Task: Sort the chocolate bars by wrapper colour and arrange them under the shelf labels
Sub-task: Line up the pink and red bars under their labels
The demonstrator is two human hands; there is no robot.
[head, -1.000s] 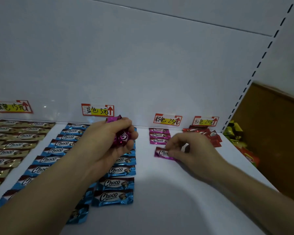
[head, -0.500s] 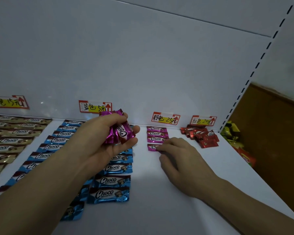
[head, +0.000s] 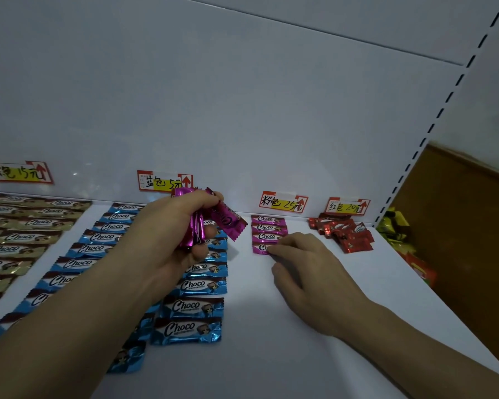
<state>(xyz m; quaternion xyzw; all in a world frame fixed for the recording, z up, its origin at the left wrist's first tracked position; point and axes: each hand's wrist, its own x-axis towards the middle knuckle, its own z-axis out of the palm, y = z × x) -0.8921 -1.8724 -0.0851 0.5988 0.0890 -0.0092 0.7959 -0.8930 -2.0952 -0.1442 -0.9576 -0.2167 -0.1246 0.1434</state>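
- At the far left, gold foil-wrapped chocolate bars [head: 26,226] lie in rows on the white shelf board [head: 271,355] under a red-edged paper label [head: 18,171]. They lie as they did 1 second ago.
- Next to them, blue foil-wrapped chocolate bars [head: 98,237] lie in 2 rows under the blue-section paper label [head: 164,181], also unchanged.
- The left hand [head: 167,234] hovers over the blue rows, its forearm reaching in from the lower left. Its fingers and thumb are curled round a bunch of magenta foil-wrapped chocolate bars [head: 193,228].
- 1 magenta bar [head: 228,221] now fans out of that bunch toward the right. Half a second ago it lay close against the others.
- Under the pink-section paper label [head: 283,203], 4 magenta bars form a straight column [head: 268,227]. The nearest magenta bar [head: 260,249] lay skewed and further forward 1 second ago, and now it lines up with the column.
- The right hand [head: 306,266] lies palm down, fingers nearly straight and together. Its fingertips [head: 280,247] press the right end of that nearest bar.
- A loose pile of red foil-wrapped bars [head: 343,233] sits under the red-section paper label [head: 347,207].
- Yellow-green packets [head: 392,228] lie beyond the shelf's right edge.
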